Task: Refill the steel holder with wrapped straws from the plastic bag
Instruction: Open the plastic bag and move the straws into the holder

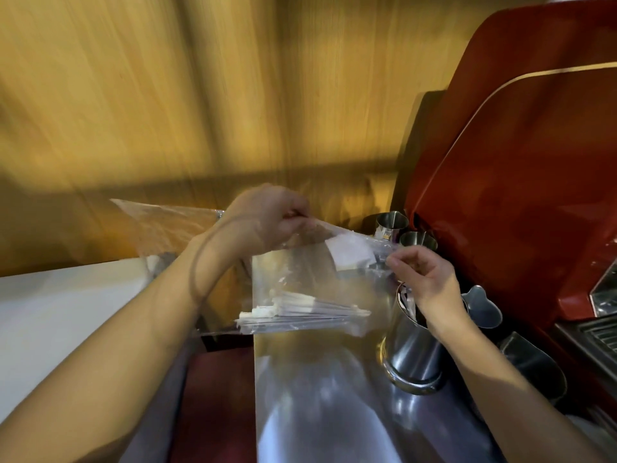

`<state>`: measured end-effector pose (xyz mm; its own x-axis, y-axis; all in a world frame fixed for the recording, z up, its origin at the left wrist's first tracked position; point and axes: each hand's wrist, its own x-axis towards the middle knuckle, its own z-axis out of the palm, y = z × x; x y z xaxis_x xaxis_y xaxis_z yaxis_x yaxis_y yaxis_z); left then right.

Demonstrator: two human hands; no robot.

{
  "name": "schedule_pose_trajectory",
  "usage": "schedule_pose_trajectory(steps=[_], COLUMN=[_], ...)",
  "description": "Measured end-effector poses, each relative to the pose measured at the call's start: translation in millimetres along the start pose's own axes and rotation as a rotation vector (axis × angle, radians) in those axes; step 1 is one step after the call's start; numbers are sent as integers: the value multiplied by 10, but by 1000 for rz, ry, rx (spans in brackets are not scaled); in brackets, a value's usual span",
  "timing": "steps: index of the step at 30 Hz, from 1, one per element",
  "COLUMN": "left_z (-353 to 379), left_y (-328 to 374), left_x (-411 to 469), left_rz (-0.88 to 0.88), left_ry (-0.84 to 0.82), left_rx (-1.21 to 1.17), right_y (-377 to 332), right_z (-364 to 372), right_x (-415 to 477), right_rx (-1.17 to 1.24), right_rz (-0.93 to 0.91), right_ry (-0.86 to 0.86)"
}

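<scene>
A clear plastic bag (300,282) hangs in the air between both hands, over a shiny steel counter. A bundle of wrapped straws (293,312) lies across its bottom, and a white label shows near its top. My left hand (270,218) pinches the bag's upper edge at the left. The right end of that edge is pinched by my right hand (424,272). Directly under my right hand stands the steel holder (414,349), a tall steel cup with a few dark items inside. The view is blurred.
A red espresso machine (521,182) fills the right side. Two small steel pitchers (390,223) (417,240) stand behind the holder, another steel vessel (482,305) to its right. A white counter (66,305) lies at the left, a wooden wall behind.
</scene>
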<state>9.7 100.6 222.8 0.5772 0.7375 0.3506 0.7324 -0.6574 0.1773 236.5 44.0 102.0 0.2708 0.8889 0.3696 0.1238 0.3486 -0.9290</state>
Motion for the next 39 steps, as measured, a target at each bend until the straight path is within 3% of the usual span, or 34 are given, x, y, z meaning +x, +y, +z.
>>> schedule_pose_trajectory(steps=[5,11,18,23,32,39], left_z=[-313,-630,-968,-1124,-1111,-981], left_y=[60,207,338,470,734,1043], left_x=[158,359,511,681,849,944], left_rz=[20,52,139,187,224,358], left_ry=[83,113,173,154,197,173], left_rx=[-136,-182,-287,-220,-227,-278], right_y=[-98,4,28,3,-160,-321], right_z=[-61,-195,-328,-441,-700,-1144], right_x=[57,143,148,41,-143,-392], right_rx=[80,-164,1,205,175,119], right_rz=[-11,63,153,206,77,15], right_ry=[-38,-3,-66,13,122,270])
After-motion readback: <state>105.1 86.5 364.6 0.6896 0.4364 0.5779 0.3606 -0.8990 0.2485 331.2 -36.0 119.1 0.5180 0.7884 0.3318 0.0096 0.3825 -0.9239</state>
